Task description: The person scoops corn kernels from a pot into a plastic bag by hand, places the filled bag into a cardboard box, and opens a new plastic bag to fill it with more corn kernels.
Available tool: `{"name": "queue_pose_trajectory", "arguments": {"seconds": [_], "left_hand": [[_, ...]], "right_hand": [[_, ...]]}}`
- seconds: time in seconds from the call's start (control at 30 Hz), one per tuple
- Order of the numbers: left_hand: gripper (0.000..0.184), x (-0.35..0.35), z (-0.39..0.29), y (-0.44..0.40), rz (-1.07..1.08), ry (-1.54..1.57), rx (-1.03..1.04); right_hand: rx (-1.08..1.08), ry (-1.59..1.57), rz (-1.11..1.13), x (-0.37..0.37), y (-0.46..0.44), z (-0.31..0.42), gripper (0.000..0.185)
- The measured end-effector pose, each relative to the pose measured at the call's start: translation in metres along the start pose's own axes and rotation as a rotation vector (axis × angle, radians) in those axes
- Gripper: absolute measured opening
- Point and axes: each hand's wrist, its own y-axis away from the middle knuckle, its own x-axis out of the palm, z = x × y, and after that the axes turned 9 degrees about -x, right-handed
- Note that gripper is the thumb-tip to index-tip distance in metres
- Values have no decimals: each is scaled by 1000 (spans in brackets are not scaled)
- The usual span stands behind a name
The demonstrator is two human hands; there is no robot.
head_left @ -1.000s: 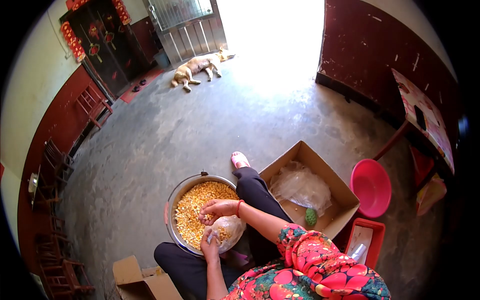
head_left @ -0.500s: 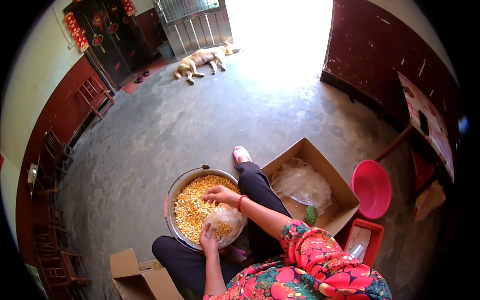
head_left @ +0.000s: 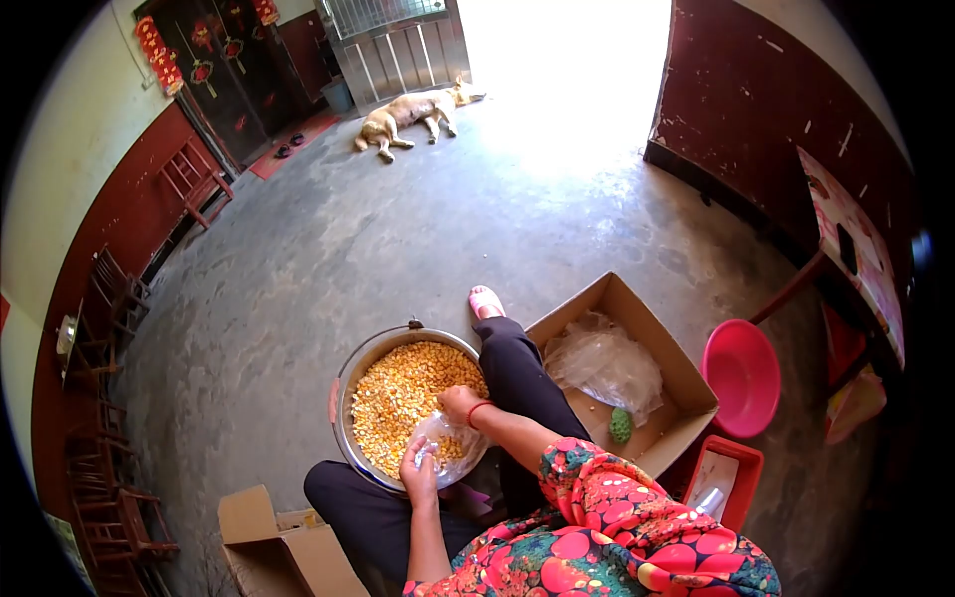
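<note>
A box [head_left: 662,346] stands right of the bucket [head_left: 344,423] of kernels [head_left: 383,408]. At the bucket's near-right edge, a bag [head_left: 456,438] is gripped by fingers of the left hand [head_left: 420,473]; whether the right hand [head_left: 460,402] holds anything, I cannot tell.

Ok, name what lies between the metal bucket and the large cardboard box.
In the head view, a dark-trousered leg, crossed lower down by the right forearm.

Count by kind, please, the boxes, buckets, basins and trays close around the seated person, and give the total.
Metal bucket: 1
Cardboard boxes: 2
Pink basin: 1
Red tray: 1
Total: 5
</note>
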Motion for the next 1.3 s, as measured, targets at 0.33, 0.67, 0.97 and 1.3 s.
{"name": "queue_pose_trajectory", "arguments": {"seconds": [0.33,0.67,0.97,1.3], "left_hand": [[29,2,-5,4,7,16,1],[25,2,-8,4,-18,-1,-30],[27,-1,2,-4,23,68,22],[28,1,-2,1,22,36,-48]], "right_hand": [[81,-1359,-221,-37,6,0,18],[-420,-1571,283,-71,39,26,15],[-599,-855,302,-64,47,34,19],[-157,-535,-347,-46,-6,-9,20]]}}
